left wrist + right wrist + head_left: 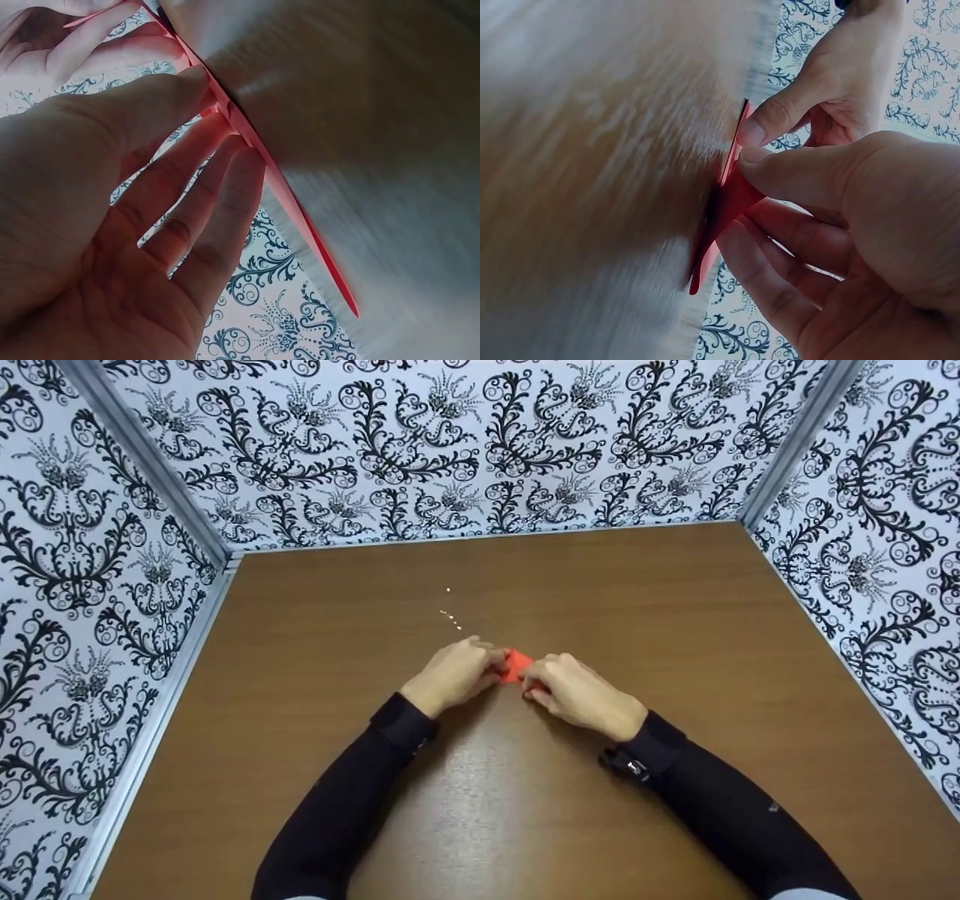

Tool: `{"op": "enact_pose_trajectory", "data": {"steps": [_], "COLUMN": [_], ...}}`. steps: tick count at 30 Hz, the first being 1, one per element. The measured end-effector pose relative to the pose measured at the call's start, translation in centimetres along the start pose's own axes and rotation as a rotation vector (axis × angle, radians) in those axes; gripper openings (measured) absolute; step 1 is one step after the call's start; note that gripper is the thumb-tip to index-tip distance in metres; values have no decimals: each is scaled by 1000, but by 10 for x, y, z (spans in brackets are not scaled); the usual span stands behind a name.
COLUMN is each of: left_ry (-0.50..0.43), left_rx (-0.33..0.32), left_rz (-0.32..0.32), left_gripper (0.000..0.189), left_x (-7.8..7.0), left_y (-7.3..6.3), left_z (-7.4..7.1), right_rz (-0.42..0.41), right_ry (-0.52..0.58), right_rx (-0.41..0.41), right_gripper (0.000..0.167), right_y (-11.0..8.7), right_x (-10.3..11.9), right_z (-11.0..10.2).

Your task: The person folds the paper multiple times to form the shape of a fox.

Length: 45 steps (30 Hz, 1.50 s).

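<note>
A small folded sheet of red paper [514, 666] lies on the wooden table between both hands. My left hand [459, 673] holds its left side, with the thumb and fingertips on the paper [289, 199] in the left wrist view. From the right, my right hand [581, 694] pinches a raised flap of the paper [735, 196] between thumb and fingers. The right wrist view shows the left thumb touching the paper close to the right thumb. Fingers hide part of the sheet in every view, so its full folded shape cannot be told.
The brown wooden table [637, 607] is bordered by walls [420, 450] with black-and-white scroll patterns. Several tiny white specks [451, 616] show on the table beyond the left hand. Grey metal posts [795, 442] stand at the back corners.
</note>
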<state>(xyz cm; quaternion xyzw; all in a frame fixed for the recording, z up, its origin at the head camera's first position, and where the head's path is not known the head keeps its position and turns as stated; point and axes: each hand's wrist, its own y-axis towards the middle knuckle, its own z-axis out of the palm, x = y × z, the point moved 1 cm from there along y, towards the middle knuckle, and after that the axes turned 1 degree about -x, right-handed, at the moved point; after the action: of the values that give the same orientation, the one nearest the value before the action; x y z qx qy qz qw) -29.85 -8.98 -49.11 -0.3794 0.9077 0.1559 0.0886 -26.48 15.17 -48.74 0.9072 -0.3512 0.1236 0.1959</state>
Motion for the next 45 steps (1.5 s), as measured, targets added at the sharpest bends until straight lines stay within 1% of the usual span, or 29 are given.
{"op": "enact_pose_trajectory", "data": {"steps": [4, 8, 12, 16, 19, 23, 28, 31, 34, 37, 43, 45], "left_ry": [6, 23, 36, 36, 18, 1, 32, 73, 127, 157, 163, 167], "left_rx": [-2, -12, -21, -19, -12, 10, 40, 50, 58, 63, 62, 72], "left_rz": [2, 31, 58, 67, 56, 49, 51, 51, 64, 76, 79, 76], "left_gripper": [6, 4, 8, 18, 27, 35, 39, 38, 38, 39, 39, 38], "left_x": [0, 0, 1, 4, 6, 8, 5, 2, 0, -2, -1, -1], "left_y": [-1, -1, -1, 0, 0, 0, 0, 0, -1, -2, -3, -2], "left_z": [1, 0, -1, -3, -4, -4, -4, -5, -5, -4, -3, -2], "right_rz": [-2, 2, 1, -13, -21, -13, -8, -15, -18, -19, -25, -26], "right_ry": [14, 18, 33, 32, 27, 37, 45, 50, 60, 67, 68, 69], "right_rx": [9, 33, 50, 25, 2, -2, -7, -15, -7, 4, 14, 16], "right_gripper": [6, 10, 10, 10, 12, 13, 15, 15, 12, 11, 10, 10], "right_y": [-1, -1, 0, -1, -2, -3, -3, -2, -2, -3, -2, -3], "right_x": [1, 0, -2, -4, -5, -4, -3, -3, -4, -4, -4, -4], "right_z": [-1, -1, 1, 1, 2, 3, 3, 3, 2, 2, 3, 3]}}
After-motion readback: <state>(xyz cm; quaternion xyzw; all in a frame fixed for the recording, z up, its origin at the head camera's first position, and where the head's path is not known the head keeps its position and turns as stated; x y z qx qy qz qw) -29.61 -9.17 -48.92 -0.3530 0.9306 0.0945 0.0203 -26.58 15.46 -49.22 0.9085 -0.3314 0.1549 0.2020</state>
